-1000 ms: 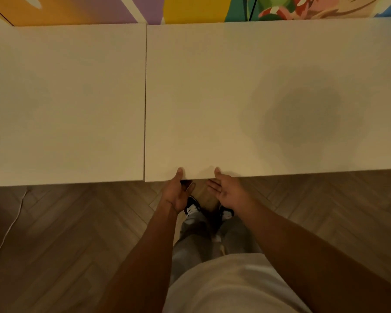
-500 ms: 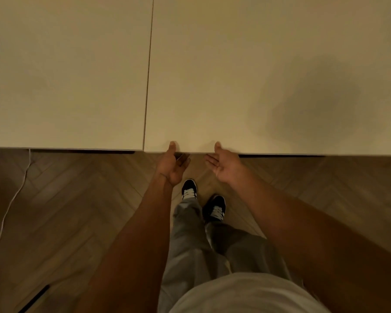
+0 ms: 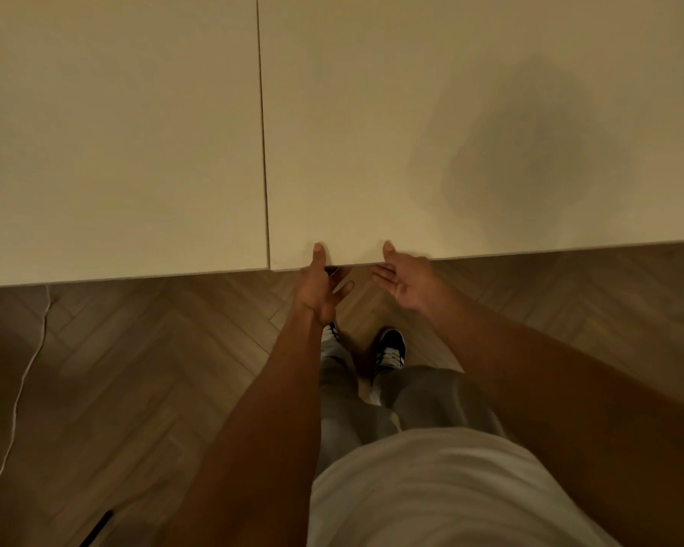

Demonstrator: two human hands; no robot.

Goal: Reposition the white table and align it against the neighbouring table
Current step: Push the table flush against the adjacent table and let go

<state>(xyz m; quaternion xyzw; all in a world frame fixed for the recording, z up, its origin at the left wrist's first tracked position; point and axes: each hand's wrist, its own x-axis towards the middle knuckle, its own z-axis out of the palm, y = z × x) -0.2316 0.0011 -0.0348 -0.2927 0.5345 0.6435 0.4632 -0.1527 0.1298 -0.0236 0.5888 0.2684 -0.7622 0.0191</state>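
Observation:
Two white tabletops fill the upper half of the head view. The white table (image 3: 470,124) is on the right and the neighbouring table (image 3: 115,132) on the left. They meet along a thin dark seam, and their near edges run almost in one line. My left hand (image 3: 320,284) holds the right table's near edge just right of the seam. Its thumb lies on top and its fingers are spread below the edge. My right hand (image 3: 405,276) holds the same edge a hand's width to the right. Its thumb is also on top and its palm is turned up.
Herringbone wood floor (image 3: 155,369) lies under and in front of the tables. A thin white cable (image 3: 20,388) trails over the floor at the left. My feet in dark shoes (image 3: 389,345) stand a short way back from the table's edge.
The view has tipped down, so the colourful wall behind the tables is out of sight. My feet are now farther back from the edge. Both hands keep their hold on it.

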